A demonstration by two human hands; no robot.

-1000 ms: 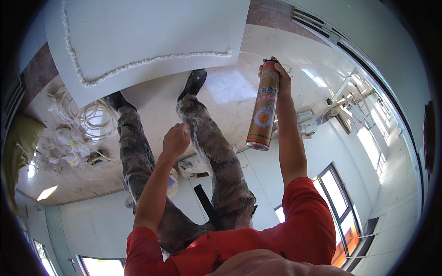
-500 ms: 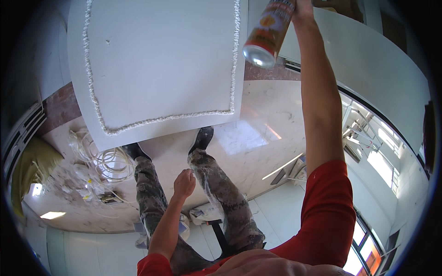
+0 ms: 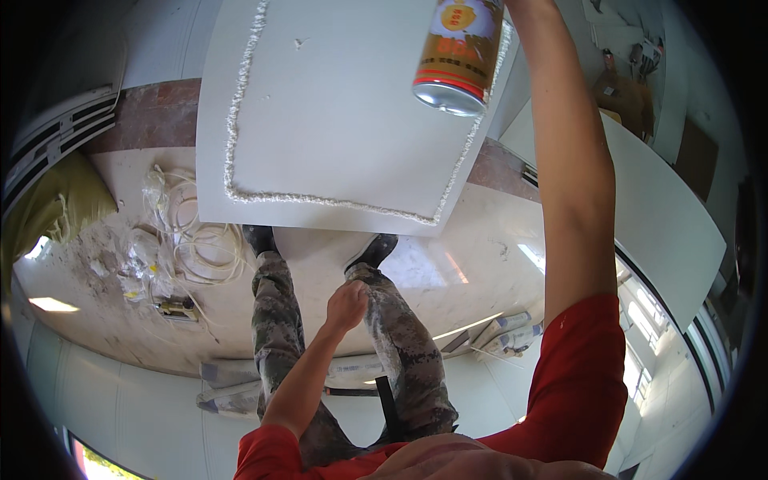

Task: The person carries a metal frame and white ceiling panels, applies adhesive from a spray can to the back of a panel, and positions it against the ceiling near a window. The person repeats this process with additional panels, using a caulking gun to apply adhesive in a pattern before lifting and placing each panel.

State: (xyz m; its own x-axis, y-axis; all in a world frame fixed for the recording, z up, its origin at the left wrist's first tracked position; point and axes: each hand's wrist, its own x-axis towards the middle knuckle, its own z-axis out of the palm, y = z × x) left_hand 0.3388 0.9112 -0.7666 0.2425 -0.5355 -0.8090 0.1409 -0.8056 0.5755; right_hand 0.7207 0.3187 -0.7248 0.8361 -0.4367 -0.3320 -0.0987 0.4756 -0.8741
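A large spray foam can (image 3: pixel 456 60), brown and gold with a red band and silver base, hangs base-down over the right part of a white panel (image 3: pixel 352 136). My right hand (image 3: pixel 524 6) holds it at the top edge of the picture; most of its fingers and the can's upper end are out of sight. A lumpy white foam bead (image 3: pixel 320 198) runs along the panel's left, near and right margins, partly behind the can. My left hand (image 3: pixel 348 306) is closed in a fist beside my right knee, with nothing showing in it.
A coiled pale hose (image 3: pixel 210 252) and plastic bags (image 3: pixel 142 252) lie on the floor at left, near an olive cloth (image 3: pixel 68 200). Wrapped bundles (image 3: pixel 508 332) lie behind my legs. Another white board (image 3: pixel 672 216) stands at right; tools (image 3: pixel 644 58) lie beyond it.
The view has turned, so the panel sits further right and appears tilted. The can now overlaps the panel's right foam line instead of hanging beside the panel. My left hand stays closed.
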